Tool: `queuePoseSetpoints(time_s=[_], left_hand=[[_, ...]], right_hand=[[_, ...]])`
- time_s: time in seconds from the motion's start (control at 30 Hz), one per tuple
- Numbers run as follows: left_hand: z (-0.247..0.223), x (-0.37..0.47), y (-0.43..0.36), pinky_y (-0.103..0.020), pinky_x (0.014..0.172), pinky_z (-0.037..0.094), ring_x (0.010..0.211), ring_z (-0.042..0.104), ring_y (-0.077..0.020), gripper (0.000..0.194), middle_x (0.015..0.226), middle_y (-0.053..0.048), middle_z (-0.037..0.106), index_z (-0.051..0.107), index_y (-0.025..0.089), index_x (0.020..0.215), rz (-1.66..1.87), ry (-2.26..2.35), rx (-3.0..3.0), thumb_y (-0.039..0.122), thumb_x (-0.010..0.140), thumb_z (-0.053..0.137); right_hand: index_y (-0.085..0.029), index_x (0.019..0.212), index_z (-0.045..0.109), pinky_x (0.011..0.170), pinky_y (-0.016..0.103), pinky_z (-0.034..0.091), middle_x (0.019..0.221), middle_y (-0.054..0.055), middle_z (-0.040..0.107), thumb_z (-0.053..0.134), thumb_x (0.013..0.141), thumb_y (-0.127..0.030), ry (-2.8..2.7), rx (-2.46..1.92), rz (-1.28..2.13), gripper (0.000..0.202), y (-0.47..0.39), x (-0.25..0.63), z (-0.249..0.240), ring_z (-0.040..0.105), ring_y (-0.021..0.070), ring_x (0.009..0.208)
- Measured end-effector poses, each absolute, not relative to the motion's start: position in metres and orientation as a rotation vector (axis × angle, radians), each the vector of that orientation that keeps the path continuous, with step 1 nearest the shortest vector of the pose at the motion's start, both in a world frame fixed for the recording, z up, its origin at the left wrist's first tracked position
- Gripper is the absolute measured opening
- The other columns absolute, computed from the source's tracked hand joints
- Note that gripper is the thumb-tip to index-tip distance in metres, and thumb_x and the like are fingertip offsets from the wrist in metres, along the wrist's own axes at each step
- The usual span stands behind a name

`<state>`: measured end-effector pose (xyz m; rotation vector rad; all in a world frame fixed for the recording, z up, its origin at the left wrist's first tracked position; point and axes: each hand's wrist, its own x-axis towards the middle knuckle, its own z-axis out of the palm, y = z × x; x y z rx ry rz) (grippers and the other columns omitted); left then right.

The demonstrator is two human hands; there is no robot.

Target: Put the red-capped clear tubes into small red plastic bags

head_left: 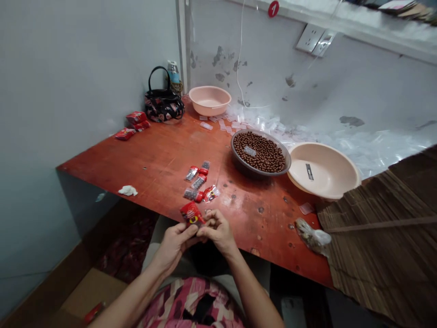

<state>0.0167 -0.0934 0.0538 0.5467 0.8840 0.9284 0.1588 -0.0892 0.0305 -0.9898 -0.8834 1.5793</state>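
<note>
A small red packet [191, 213] is held above the table's front edge. My left hand [177, 241] pinches its lower part between thumb and fingers. At its lower right corner, my right hand [217, 230] has its fingers closed on the same packet. Just beyond lie several small clear packs with red ends and dark contents [198, 182], and a red printed wrapper [210, 193]. Farther right, a grey bowl [288, 161] holds many round brown balls, with a small clear plastic piece [250, 151] on top.
A beige basin [341, 171] stands right of the bowl, a pink basin [210, 101] at the back. Left are a black bag [164, 107] and red packets [136, 118]. A white tissue [128, 190] lies front left; stacked cardboard [385, 228] and a plastic bag [312, 237] are at right.
</note>
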Motion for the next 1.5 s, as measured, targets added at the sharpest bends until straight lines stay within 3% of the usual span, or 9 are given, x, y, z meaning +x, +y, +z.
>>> queuePoseSetpoints(time_s=[0.1, 0.2, 0.3, 0.47, 0.63, 0.8, 0.97, 1.27, 1.5], left_hand=[[0.042, -0.012, -0.110, -0.035, 0.075, 0.049, 0.091, 0.059, -0.0245, 0.027, 0.094, -0.008, 0.066, 0.061, 0.015, 0.084, 1.216, 1.044, 0.301, 0.038, 0.069, 0.060], [0.029, -0.028, -0.118, -0.035, 0.067, 0.052, 0.087, 0.061, -0.0257, 0.036, 0.101, -0.012, 0.063, 0.057, 0.017, 0.096, 1.157, 1.267, 0.386, 0.041, 0.070, 0.058], [0.028, -0.026, -0.100, -0.037, 0.070, 0.051, 0.083, 0.062, -0.0240, 0.039, 0.102, -0.010, 0.063, 0.056, 0.019, 0.105, 1.088, 1.469, 0.933, 0.038, 0.071, 0.057], [0.036, -0.006, -0.034, -0.033, 0.083, 0.045, 0.088, 0.060, -0.0209, 0.028, 0.100, -0.006, 0.064, 0.060, 0.021, 0.101, 1.251, 1.524, 1.908, 0.032, 0.077, 0.050], [0.022, 0.006, 0.008, -0.038, 0.092, 0.036, 0.107, 0.047, -0.0223, 0.034, 0.114, -0.009, 0.056, 0.052, 0.020, 0.113, 1.007, 1.463, 2.386, 0.029, 0.081, 0.043], [0.002, 0.004, 0.010, -0.046, 0.097, 0.027, 0.115, 0.040, -0.0244, 0.039, 0.121, -0.009, 0.050, 0.048, 0.024, 0.116, 0.879, 1.490, 2.443, 0.037, 0.079, 0.045], [-0.002, -0.005, 0.004, -0.043, 0.097, 0.028, 0.122, 0.031, -0.0218, 0.053, 0.133, -0.011, 0.036, 0.027, 0.021, 0.130, 1.028, 1.521, 2.316, 0.037, 0.082, 0.040], [-0.003, -0.002, 0.003, -0.047, 0.098, 0.023, 0.118, 0.036, -0.0250, 0.039, 0.121, -0.010, 0.049, 0.047, 0.022, 0.117, 0.861, 1.510, 2.509, 0.037, 0.080, 0.044], [0.002, 0.002, -0.004, -0.040, 0.094, 0.029, 0.093, 0.051, -0.0225, 0.041, 0.094, -0.008, 0.056, 0.055, 0.019, 0.100, 0.942, 1.596, 2.456, 0.049, 0.073, 0.048]], right_hand=[[-0.019, 0.077, 0.045, 0.036, 0.018, 0.043, 0.053, -0.004, 0.063, 0.071, 0.057, -0.023, -0.892, -1.004, 1.551, 0.033, -0.089, 0.151, 0.029, 0.055, 0.0102, 0.037], [-0.018, 0.073, 0.046, 0.034, 0.016, 0.039, 0.050, -0.004, 0.060, 0.066, 0.064, -0.028, -0.887, -1.109, 1.442, 0.024, -0.090, 0.154, 0.027, 0.052, 0.0089, 0.035], [-0.017, 0.073, 0.047, 0.034, 0.015, 0.038, 0.053, -0.003, 0.061, 0.060, 0.071, -0.031, -0.908, -1.178, 1.403, 0.019, -0.091, 0.160, 0.026, 0.052, 0.0080, 0.037], [-0.016, 0.074, 0.048, 0.036, 0.015, 0.038, 0.057, -0.001, 0.060, 0.054, 0.077, -0.033, -0.968, -1.235, 1.375, 0.018, -0.097, 0.166, 0.025, 0.052, 0.0070, 0.040], [-0.017, 0.074, 0.048, 0.037, 0.015, 0.038, 0.058, -0.001, 0.060, 0.054, 0.077, -0.035, -0.953, -1.273, 1.353, 0.020, -0.098, 0.170, 0.021, 0.052, 0.0072, 0.041], [-0.017, 0.073, 0.049, 0.039, 0.016, 0.039, 0.059, -0.001, 0.060, 0.052, 0.078, -0.033, -1.004, -1.299, 1.329, 0.018, -0.099, 0.168, 0.019, 0.052, 0.0073, 0.042], [-0.017, 0.072, 0.055, 0.046, 0.020, 0.042, 0.056, -0.001, 0.058, 0.053, 0.078, -0.027, -1.264, -1.357, 1.175, 0.012, -0.123, 0.165, 0.010, 0.053, 0.0096, 0.047], [-0.017, 0.072, 0.054, 0.044, 0.019, 0.042, 0.054, -0.002, 0.057, 0.052, 0.079, -0.028, -1.143, -1.390, 1.109, 0.013, -0.113, 0.177, 0.035, 0.052, 0.0090, 0.045], [-0.017, 0.072, 0.053, 0.043, 0.019, 0.041, 0.051, -0.003, 0.057, 0.056, 0.075, -0.030, -1.066, -1.432, 1.088, 0.014, -0.102, 0.186, 0.023, 0.052, 0.0084, 0.042]])
